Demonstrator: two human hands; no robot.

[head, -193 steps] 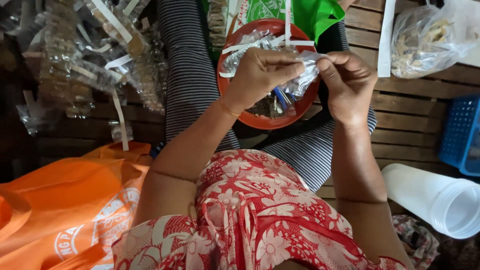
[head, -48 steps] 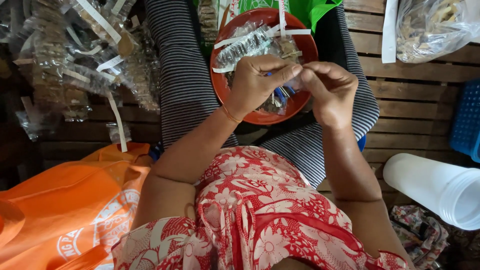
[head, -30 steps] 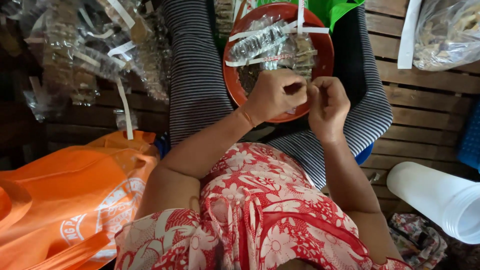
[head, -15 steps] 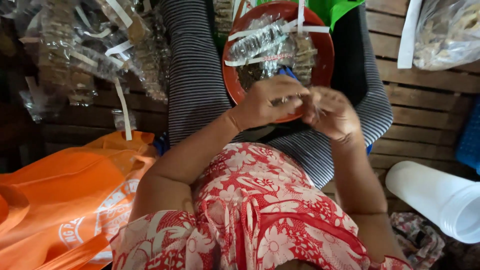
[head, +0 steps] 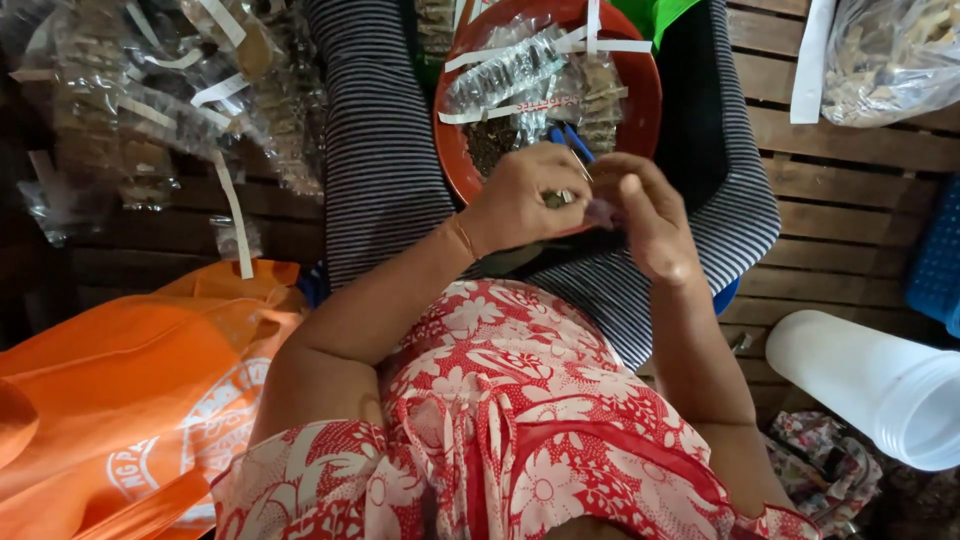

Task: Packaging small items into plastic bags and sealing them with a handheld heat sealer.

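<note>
Left hand (head: 520, 200): fingers pinched shut on small item (head: 556, 198).
Right hand (head: 645, 215): fingers curled, grip unclear.
Done: sealed packets (head: 520, 70) in red bowl (head: 455, 150) beyond fingers.
Left: present item unfinished.

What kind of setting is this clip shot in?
Probably a small home or market packing spot, worked seated on a wooden slat floor. Clear packets of dried goods lie piled at one side, and more sit in a red bowl on the person's lap.
</note>
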